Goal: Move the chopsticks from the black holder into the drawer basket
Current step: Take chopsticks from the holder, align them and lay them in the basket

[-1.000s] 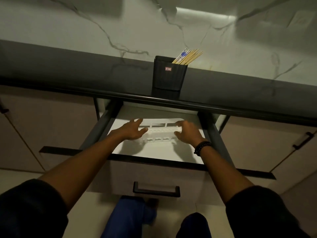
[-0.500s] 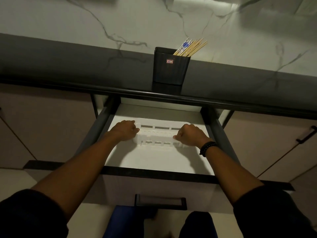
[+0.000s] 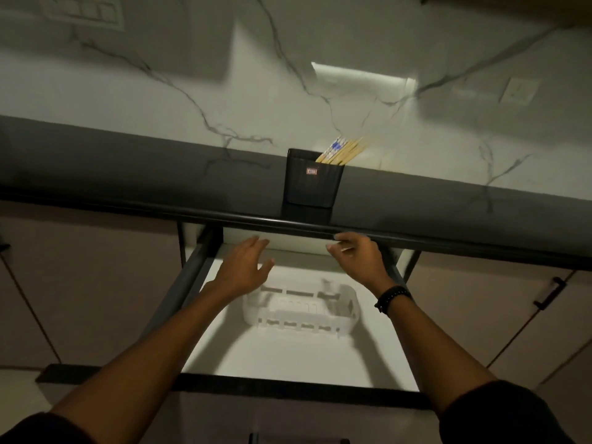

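Both hands are empty and raised above the open drawer. The left hand has its grip apart, fingers spread and loose. The right hand has its fingers curled but closed on nothing, its fingertips near the dark front edge of the surface; whether they touch that edge cannot be told.

The chopsticks stand in the black holder, leaning to the right, above and beyond both grips and closer to the right one. The white basket lies in the drawer, below and between the two wrists, with nothing visible inside it.

The step in hand looks like the reach up to the holder; no chopstick has been moved yet. The next move calls for the right hand to rise past the surface edge and close around the bundle near its tops, lift it straight out so the holder does not tip, then bring it down into the basket.
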